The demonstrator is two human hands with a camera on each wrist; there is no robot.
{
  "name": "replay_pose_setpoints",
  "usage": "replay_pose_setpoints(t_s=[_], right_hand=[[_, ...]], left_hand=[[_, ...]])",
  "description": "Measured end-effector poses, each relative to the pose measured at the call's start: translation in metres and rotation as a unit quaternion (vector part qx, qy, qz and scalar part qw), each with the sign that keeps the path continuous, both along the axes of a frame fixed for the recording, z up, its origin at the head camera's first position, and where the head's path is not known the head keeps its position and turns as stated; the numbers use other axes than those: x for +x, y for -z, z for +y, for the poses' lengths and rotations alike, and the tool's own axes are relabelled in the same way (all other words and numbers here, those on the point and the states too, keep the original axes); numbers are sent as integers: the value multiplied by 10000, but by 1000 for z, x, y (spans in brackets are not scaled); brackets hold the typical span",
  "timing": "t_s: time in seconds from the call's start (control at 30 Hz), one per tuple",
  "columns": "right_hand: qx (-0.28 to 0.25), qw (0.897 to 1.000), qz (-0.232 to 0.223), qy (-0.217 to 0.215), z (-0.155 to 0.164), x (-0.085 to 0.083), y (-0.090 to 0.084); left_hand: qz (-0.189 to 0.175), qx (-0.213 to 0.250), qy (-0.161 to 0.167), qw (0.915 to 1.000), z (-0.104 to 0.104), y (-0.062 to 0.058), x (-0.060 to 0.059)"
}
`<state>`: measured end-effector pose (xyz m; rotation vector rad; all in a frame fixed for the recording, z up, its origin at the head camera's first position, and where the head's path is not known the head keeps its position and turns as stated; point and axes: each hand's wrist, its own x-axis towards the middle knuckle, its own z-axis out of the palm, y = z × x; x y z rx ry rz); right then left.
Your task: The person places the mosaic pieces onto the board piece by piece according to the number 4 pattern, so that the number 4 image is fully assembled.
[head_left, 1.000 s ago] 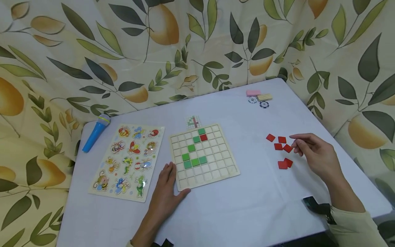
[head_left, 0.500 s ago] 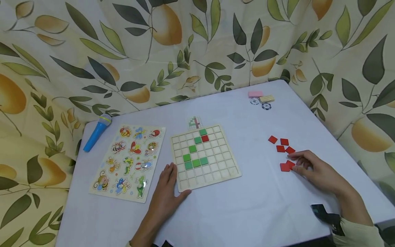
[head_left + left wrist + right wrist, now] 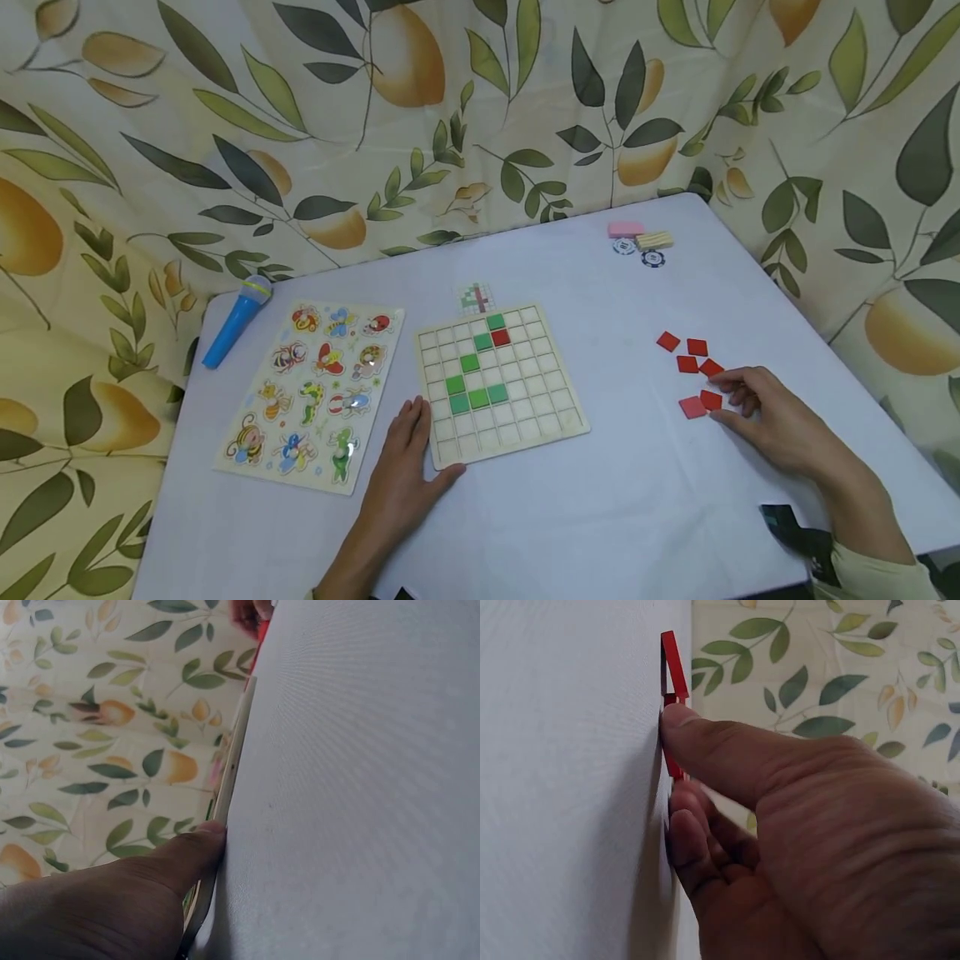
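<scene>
Six red tiles (image 3: 693,375) lie loose on the bench (image 3: 637,500), well apart from the grid board (image 3: 498,387). Right hand (image 3: 776,417) rests beside them, fingers (image 3: 723,385) curled, the tips pressing on the nearest tile (image 3: 711,400); whether it is pinched cannot be told. Left hand (image 3: 401,475) lies flat, fingers straight and together, thumb (image 3: 196,847) against the board's near edge. Green tiles (image 3: 474,392) and one red tile occupy board cells.
</scene>
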<state>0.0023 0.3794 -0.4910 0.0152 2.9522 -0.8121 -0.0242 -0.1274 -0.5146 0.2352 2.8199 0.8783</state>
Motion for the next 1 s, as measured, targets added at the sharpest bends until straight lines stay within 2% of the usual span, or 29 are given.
replay_pose_setpoints(t_s=[0.27, 0.4, 0.53, 0.67, 0.8, 1.0], right_hand=[[161, 9989, -371, 235, 3, 1, -5], [181, 9984, -283, 452, 1, 6, -6], [144, 9986, -5, 515, -4, 9, -10], [99, 9986, 502, 99, -11, 5, -21], [265, 9940, 974, -420, -20, -5, -39], [462, 9898, 1047, -853, -39, -32, -60]], left_hand=[[0, 32, 8, 10000, 4, 4, 0], [-8, -6, 25, 10000, 3, 3, 2], [-55, -17, 60, 10000, 1, 2, 4], [-61, -1, 36, 10000, -1, 2, 6], [-60, -61, -12, 10000, -1, 1, 6], [99, -118, 27, 9999, -2, 0, -1]])
